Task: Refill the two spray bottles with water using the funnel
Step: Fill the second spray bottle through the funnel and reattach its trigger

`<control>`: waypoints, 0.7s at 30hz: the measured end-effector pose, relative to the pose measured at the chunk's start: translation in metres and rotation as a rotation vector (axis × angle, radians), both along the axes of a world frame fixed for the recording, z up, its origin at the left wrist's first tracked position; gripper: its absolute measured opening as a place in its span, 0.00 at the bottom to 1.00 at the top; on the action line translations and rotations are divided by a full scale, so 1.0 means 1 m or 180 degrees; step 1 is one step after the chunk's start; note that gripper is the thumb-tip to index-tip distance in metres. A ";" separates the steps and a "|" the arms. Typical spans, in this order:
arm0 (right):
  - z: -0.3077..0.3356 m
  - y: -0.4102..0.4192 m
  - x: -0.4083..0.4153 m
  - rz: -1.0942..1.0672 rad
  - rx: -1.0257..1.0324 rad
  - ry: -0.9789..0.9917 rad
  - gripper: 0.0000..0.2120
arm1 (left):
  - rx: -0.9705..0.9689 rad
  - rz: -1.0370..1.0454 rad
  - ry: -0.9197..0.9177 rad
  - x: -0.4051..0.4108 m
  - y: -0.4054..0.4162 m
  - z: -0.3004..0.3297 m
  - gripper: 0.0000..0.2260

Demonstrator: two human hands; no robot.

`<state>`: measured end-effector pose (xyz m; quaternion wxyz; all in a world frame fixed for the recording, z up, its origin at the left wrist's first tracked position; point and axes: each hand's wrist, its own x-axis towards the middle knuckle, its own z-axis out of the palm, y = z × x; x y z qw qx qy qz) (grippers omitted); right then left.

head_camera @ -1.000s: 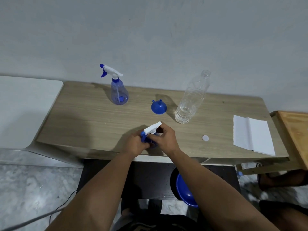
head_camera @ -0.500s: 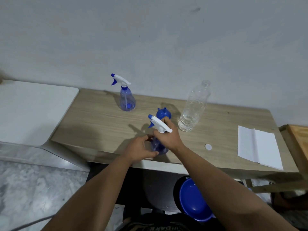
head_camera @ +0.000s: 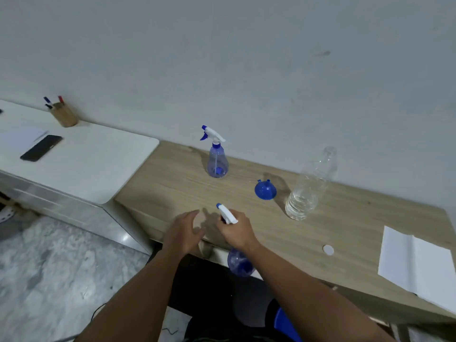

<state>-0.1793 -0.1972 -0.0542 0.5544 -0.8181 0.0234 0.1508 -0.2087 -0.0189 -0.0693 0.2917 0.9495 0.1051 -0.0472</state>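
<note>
Wooden bench [head_camera: 345, 218]: running along the grey wall and carrying the task's things; its near edge is passing under both hands.
White bench [head_camera: 98, 164]: standing just beside the wooden one on the left; a dark phone [head_camera: 41, 147] is lying flat on it and a wooden pen cup [head_camera: 64, 116] is standing near the wall.
White paper [head_camera: 417, 265]: lying flat at the right end of the wooden bench, folded down the middle.
Water bottle [head_camera: 311, 185]: standing upright and uncapped near the wall; a little water is sitting in its lower part; its white cap [head_camera: 328, 249] is lying apart, between bottle and paper.
Far spray bottle [head_camera: 216, 155]: standing upright near the wall, trigger head on, nozzle pointing left; well apart from both hands.
Near spray bottle [head_camera: 240, 264]: sitting at the bench's near edge, its blue body showing below the right wrist; its neck is hidden by the hand.
Right hand [head_camera: 237, 233]: fingers curling round the white trigger head [head_camera: 227, 214], which is sticking out above the knuckles with its blue nozzle tip pointing up and left; whether the head is seated on the body, I cannot tell.
Left hand [head_camera: 185, 233]: hovering just left of the near spray bottle, not touching it; fingers [head_camera: 191, 214] spreading loosely, holding nothing.
Funnel [head_camera: 265, 190]: blue, lying on the bench between the far spray bottle and the water bottle, beyond the right hand.
</note>
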 end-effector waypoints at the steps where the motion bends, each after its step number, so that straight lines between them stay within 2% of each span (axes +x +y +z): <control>1: -0.002 0.003 -0.004 0.0029 -0.0044 0.0023 0.17 | 0.0116 0.0096 0.0015 -0.002 0.003 0.001 0.30; 6: 0.000 0.016 -0.017 0.0160 0.0048 0.0409 0.18 | 0.0680 0.0310 -0.0170 -0.004 0.019 0.001 0.33; 10: 0.007 0.022 -0.015 0.0242 -0.0125 0.0375 0.19 | 0.0970 0.0210 -0.0233 -0.005 0.032 0.000 0.34; 13: 0.005 0.025 -0.010 0.0213 -0.0369 0.0341 0.20 | 0.1019 0.0204 -0.0238 -0.006 0.036 0.004 0.34; 21: 0.004 0.039 -0.009 0.0143 -0.0367 0.0290 0.16 | 0.1057 0.0165 -0.0254 -0.004 0.052 0.004 0.33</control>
